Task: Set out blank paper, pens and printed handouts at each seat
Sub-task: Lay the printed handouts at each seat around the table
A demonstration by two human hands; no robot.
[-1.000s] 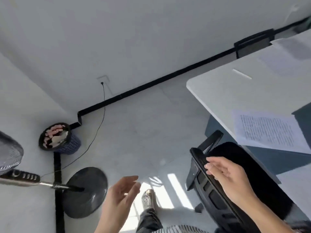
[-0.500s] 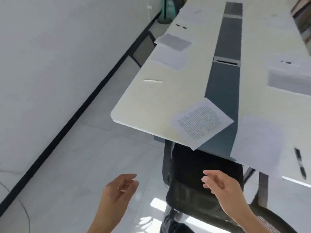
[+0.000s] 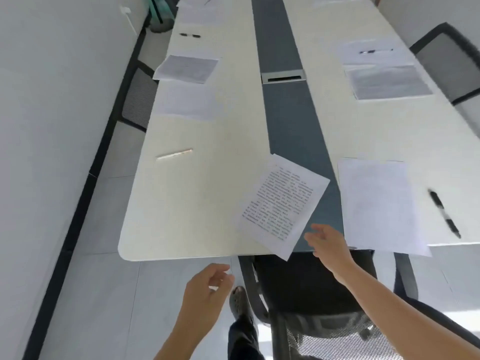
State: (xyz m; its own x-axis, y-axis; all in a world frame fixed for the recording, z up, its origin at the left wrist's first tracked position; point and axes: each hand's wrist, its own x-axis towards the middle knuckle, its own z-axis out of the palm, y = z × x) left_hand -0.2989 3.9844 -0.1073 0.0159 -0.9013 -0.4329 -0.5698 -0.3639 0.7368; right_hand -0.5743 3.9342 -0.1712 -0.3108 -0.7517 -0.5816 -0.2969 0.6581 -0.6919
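A printed handout (image 3: 281, 203) lies askew at the near end of the long white table (image 3: 181, 216), one corner hanging over the edge. My right hand (image 3: 328, 241) hovers open just beside that corner, holding nothing. My left hand (image 3: 205, 292) is open below the table edge, fingers loosely curled, empty. To the right lies a blank sheet (image 3: 379, 203) with a black pen (image 3: 444, 213) beside it. A white pen (image 3: 174, 153) lies on the left side. Farther along are another handout (image 3: 187, 68) above a blank sheet (image 3: 188, 101), and a black pen (image 3: 190, 35).
A black mesh chair (image 3: 311, 294) is pushed under the near end. Other chairs stand at the left (image 3: 139, 100) and right (image 3: 452, 63) sides. A grey strip (image 3: 291, 120) with a cable slot runs down the table's middle. The wall (image 3: 52, 100) is close on the left.
The view swung from the floor and fan up to the table. My right hand left the chair back and rose to the handout's corner. My left hand stayed open and low.
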